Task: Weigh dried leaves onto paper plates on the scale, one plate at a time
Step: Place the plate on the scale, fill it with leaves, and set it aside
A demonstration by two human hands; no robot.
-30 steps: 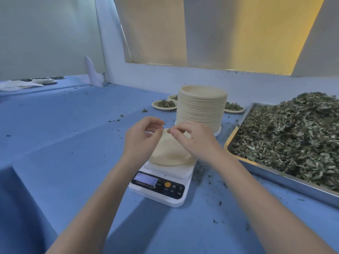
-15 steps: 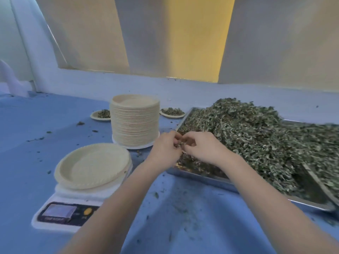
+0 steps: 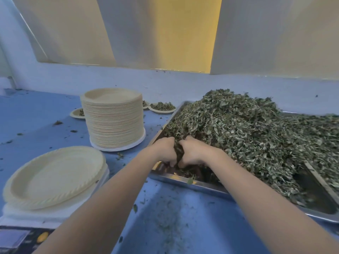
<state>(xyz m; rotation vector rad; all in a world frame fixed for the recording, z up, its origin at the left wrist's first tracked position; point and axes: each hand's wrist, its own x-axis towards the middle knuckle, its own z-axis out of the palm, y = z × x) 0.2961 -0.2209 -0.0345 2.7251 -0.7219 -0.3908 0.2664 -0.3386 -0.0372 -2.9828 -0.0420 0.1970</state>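
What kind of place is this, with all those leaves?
Probably a small workroom for portioning dried herbs or tea. A big metal tray holds a heap of dried leaves, a tall stack of paper plates waits nearby, and a kitchen scale carries an empty plate.

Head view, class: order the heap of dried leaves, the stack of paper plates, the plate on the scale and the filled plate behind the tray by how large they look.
1. heap of dried leaves
2. plate on the scale, though nearness enlarges it
3. stack of paper plates
4. filled plate behind the tray
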